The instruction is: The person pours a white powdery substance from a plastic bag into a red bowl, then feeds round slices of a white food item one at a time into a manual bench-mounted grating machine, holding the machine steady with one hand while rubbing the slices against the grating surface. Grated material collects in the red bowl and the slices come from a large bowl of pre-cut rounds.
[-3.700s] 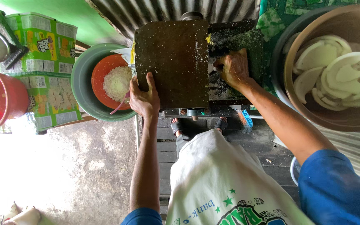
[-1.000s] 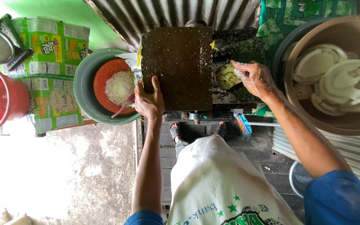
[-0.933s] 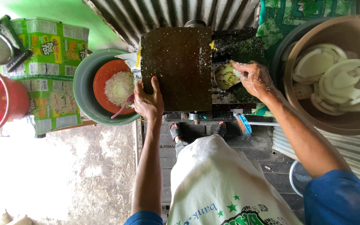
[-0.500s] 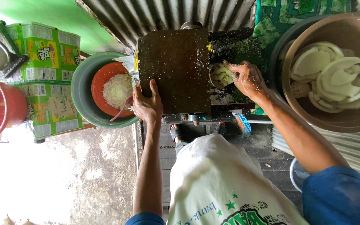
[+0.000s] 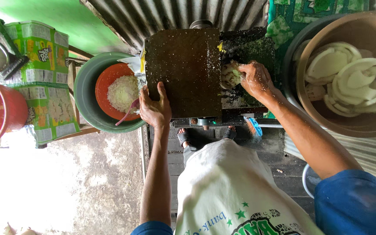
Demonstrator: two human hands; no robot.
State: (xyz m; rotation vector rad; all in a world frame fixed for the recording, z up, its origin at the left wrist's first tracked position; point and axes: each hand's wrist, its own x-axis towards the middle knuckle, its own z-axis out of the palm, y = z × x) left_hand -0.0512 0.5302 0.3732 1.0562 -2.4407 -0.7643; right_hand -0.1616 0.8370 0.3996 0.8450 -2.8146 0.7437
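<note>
Two hands on flecked grating board (image 5: 183, 69)

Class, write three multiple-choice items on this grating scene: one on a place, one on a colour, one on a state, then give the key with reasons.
1. Where does the left hand rest?
A. On the near edge of the dark machine cover
B. Inside the red bucket
C. On the brown basin

2. What colour is the bowl that holds the white gratings?
A. Blue
B. Orange
C. Black

3. What is the right hand doing?
A. Hanging free
B. Pressing a pale coconut piece against the machine
C. Lifting the green basin

Key: 1 A, the palm lies flat on the cover's edge. 2 B, the orange bowl sits inside the green basin. 3 B, the fingers close on the piece beside the cover.
</note>
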